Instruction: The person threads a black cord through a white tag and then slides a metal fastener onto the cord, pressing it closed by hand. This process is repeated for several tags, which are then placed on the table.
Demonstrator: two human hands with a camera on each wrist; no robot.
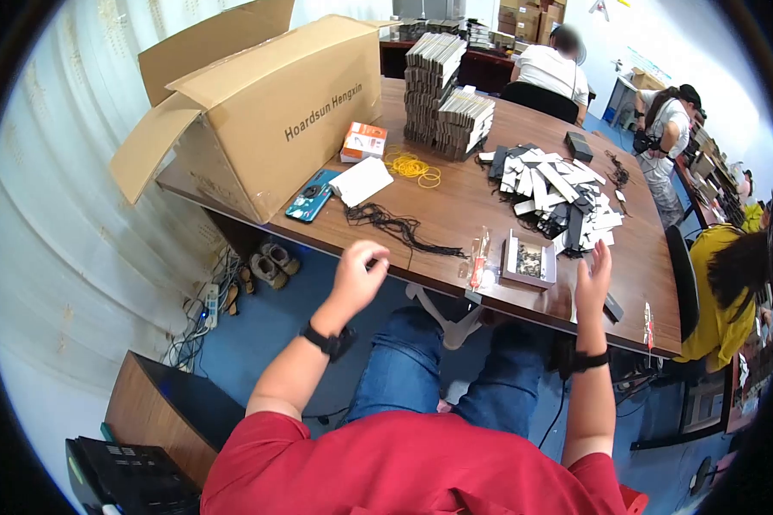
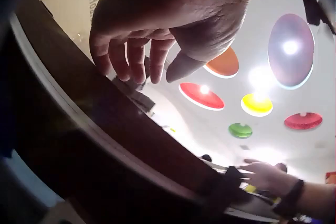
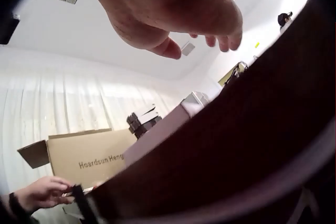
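Observation:
My left hand (image 1: 359, 273) is raised by the table's front edge, its fingers loosely bent and holding nothing. In the left wrist view those fingers (image 2: 137, 69) hang apart from the thumb. Black cords (image 1: 395, 227) lie on the tabletop just beyond this hand. On the other side, my right hand (image 1: 593, 279) is held up with fingers extended and nothing in it. Nearest to it are a small open box (image 1: 526, 280) of little metal-looking parts, a dark flat bar (image 1: 613, 307) and a heap of white and black flat pieces (image 1: 550, 189).
A large cardboard box (image 1: 292, 129) occupies the table's left end. Beside it are a blue phone (image 1: 312, 197), a white packet (image 1: 361, 180), an orange-white box (image 1: 363, 142) and yellow bands (image 1: 416, 167). Tall stacks (image 1: 432, 86) stand behind. Someone in yellow (image 1: 720, 296) sits at right.

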